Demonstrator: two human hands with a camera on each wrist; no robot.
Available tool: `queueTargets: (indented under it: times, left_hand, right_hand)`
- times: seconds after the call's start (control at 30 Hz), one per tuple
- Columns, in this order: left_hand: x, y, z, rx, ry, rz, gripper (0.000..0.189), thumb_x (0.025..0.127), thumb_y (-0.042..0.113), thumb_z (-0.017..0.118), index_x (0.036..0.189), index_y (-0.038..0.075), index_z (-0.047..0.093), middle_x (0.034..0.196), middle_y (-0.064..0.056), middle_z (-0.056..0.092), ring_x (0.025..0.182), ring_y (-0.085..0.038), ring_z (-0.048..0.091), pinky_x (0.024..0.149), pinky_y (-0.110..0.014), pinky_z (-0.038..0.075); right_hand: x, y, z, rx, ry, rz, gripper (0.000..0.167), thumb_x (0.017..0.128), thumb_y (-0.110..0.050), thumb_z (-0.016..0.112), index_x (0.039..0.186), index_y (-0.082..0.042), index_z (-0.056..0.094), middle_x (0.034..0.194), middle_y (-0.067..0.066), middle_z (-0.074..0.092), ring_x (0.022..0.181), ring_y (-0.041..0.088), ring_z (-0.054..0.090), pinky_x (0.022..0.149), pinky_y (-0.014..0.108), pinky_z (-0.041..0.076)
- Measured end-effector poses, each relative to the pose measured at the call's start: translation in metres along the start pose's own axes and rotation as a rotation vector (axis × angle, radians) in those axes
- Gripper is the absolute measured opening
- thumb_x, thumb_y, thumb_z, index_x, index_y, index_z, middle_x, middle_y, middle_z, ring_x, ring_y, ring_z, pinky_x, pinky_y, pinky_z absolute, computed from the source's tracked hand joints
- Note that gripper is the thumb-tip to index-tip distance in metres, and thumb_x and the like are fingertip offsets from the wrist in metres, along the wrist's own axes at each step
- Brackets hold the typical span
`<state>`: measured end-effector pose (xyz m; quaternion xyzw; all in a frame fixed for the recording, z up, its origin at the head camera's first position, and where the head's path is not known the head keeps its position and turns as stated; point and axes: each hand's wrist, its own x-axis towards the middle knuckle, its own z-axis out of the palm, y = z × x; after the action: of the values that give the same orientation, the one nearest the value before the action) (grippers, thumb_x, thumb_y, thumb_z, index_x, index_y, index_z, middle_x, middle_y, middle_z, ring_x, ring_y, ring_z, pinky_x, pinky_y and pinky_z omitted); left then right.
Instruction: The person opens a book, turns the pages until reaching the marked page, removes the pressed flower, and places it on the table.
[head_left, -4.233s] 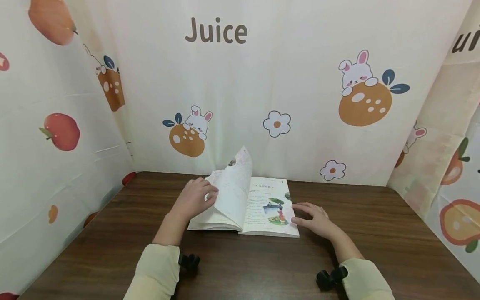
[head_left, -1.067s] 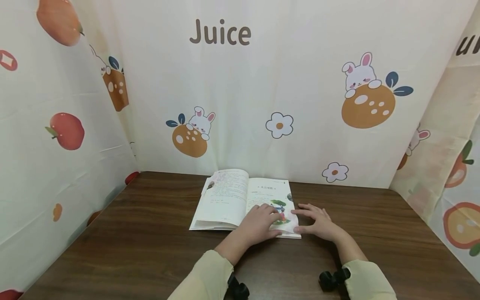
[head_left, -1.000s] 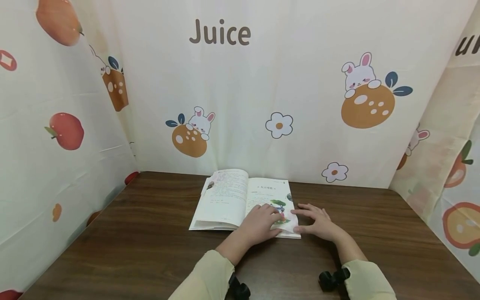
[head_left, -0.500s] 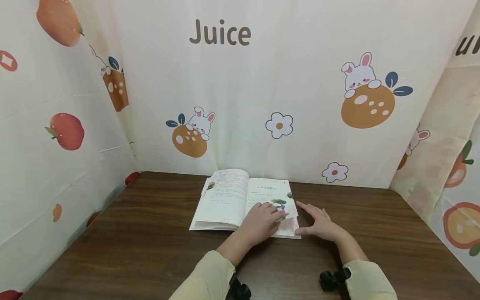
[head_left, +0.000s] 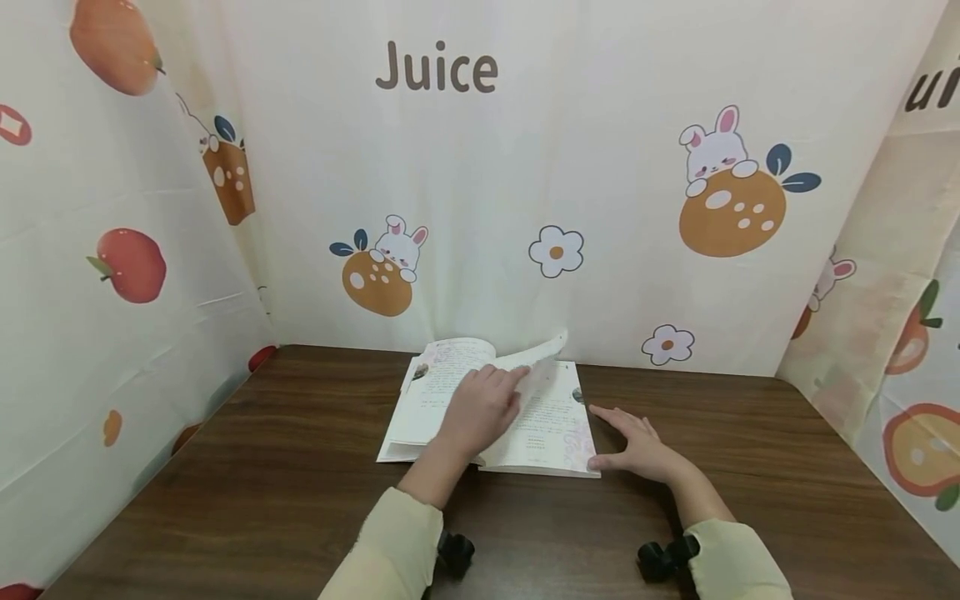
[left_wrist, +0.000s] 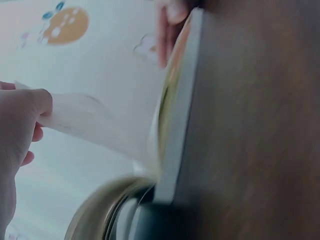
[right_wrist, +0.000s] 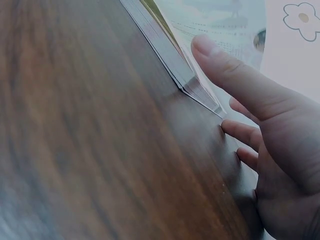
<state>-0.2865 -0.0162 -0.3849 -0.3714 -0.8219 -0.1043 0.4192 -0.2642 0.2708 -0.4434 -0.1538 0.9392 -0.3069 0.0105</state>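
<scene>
An open illustrated book (head_left: 438,392) lies on the dark wooden table (head_left: 262,483) near the back curtain. My left hand (head_left: 491,400) reaches across the book and pinches the edge of a right-hand page (head_left: 543,367), which curls upward over the spine. The left wrist view shows that page (left_wrist: 95,125) bowed out from my left hand (left_wrist: 20,120), with the book's edge (left_wrist: 182,115) beside it. My right hand (head_left: 630,437) lies flat on the table beside the book's right edge, fingers straight. Its thumb touches the near right corner of the book (right_wrist: 165,40) in the right wrist view, where the right hand (right_wrist: 270,125) is spread.
Printed fabric curtains (head_left: 570,167) with rabbits, oranges and the word "Juice" wall in the table at the back and on both sides. Black wrist camera mounts (head_left: 660,558) sit under both sleeves near the table's front edge.
My left hand has moved from the lower right page up and to the left, carrying one page with it. The illustrated page is lifted and a text page shows beneath. The right hand stays put.
</scene>
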Motion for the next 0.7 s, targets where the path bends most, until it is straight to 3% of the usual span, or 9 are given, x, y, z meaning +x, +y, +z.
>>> queueTargets:
  times: [0.1,0.2,0.5,0.63,0.7]
  left_hand:
    - [-0.004,-0.017,-0.005,-0.01,-0.007,-0.046,0.043,0.077,0.01,0.065,0.12,0.009,0.059,0.081,-0.001,0.064,0.073,-0.019,0.056,0.06,-0.03,0.042]
    - [-0.01,-0.034,-0.012,0.007,-0.065,-0.085,0.046,0.076,0.011,0.066,0.121,0.01,0.058,0.083,-0.002,0.064,0.075,-0.02,0.056,0.062,-0.032,0.043]
    - [-0.049,-0.07,-0.037,0.017,-0.442,-0.258,0.029,0.085,0.021,0.063,0.113,0.014,0.066,0.093,-0.003,0.064,0.088,-0.021,0.057,0.081,-0.036,0.046]
    - [-0.064,-0.081,-0.042,0.027,-0.554,-0.28,0.025,0.088,0.024,0.059,0.108,0.013,0.069,0.095,-0.002,0.066,0.087,-0.019,0.055,0.079,-0.035,0.045]
    - [-0.072,-0.086,-0.043,0.001,-0.58,-0.31,0.023,0.089,0.025,0.057,0.104,0.014,0.071,0.095,0.0,0.067,0.087,-0.018,0.055,0.079,-0.035,0.045]
  right_hand:
    - [0.0,0.0,0.0,0.001,0.002,-0.006,0.088,0.069,-0.045,0.076,0.14,-0.008,0.038,0.141,0.027,0.032,0.131,0.046,0.02,0.101,0.064,0.0]
    - [0.0,0.001,0.0,-0.005,0.001,-0.006,0.087,0.07,-0.044,0.076,0.14,-0.009,0.038,0.142,0.026,0.032,0.131,0.046,0.02,0.101,0.064,0.0]
    - [0.001,0.004,0.001,0.015,0.004,0.014,0.087,0.07,-0.047,0.075,0.139,-0.008,0.039,0.142,0.026,0.032,0.131,0.045,0.021,0.102,0.063,-0.002]
    - [0.001,0.003,0.002,0.018,0.009,0.008,0.086,0.07,-0.047,0.074,0.139,-0.007,0.04,0.141,0.027,0.033,0.131,0.046,0.022,0.101,0.064,-0.001]
    - [0.001,0.002,0.002,0.018,0.008,0.003,0.086,0.071,-0.047,0.074,0.138,-0.007,0.04,0.141,0.027,0.034,0.131,0.046,0.022,0.101,0.064,-0.001]
